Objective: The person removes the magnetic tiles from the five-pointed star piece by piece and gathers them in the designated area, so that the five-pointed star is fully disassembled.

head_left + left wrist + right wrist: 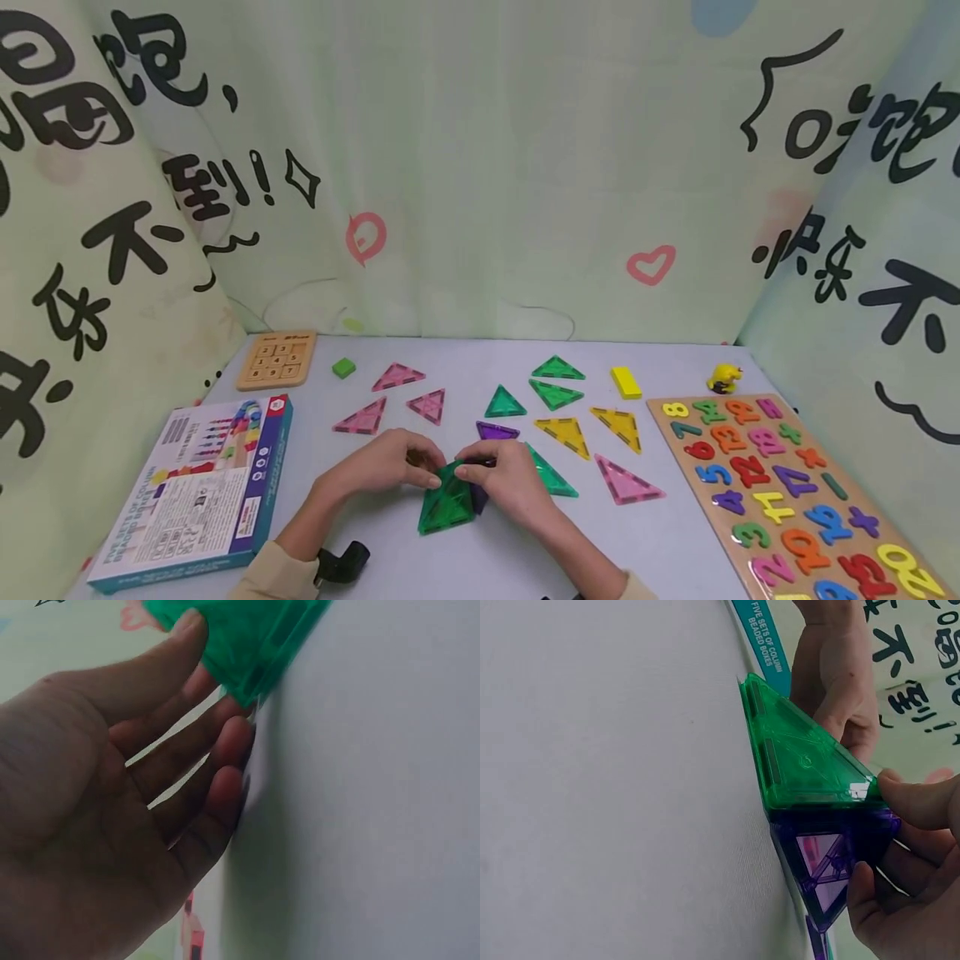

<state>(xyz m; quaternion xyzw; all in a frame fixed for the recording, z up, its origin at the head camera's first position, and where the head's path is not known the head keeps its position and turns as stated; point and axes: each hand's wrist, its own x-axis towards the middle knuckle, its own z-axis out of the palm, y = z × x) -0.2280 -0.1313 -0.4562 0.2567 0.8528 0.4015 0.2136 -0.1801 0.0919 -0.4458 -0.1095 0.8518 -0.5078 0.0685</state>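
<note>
A green triangular magnetic tile point(447, 507) stands tilted on the table between the two hands. Joined along one edge of it is a purple triangular tile point(866, 832), seen best in the right wrist view. The left hand point(386, 460) pinches the green tile's upper left side, thumb in front and fingers behind. At the upper corner, where green meets purple, the right hand point(513, 483) grips with its thumb on the green tile; another fingertip touches the purple one. Another purple tile point(495, 431) lies behind the hands, and a green tile point(553, 475) lies beside the right hand.
Pink tiles point(362, 417), green tiles point(505, 403) and yellow tiles point(566, 435) lie farther back. A boxed set point(187, 483) is at left, a wooden number board point(277, 360) behind it. At right lies a number puzzle board point(708, 508), with a yellow toy figure point(723, 379) behind.
</note>
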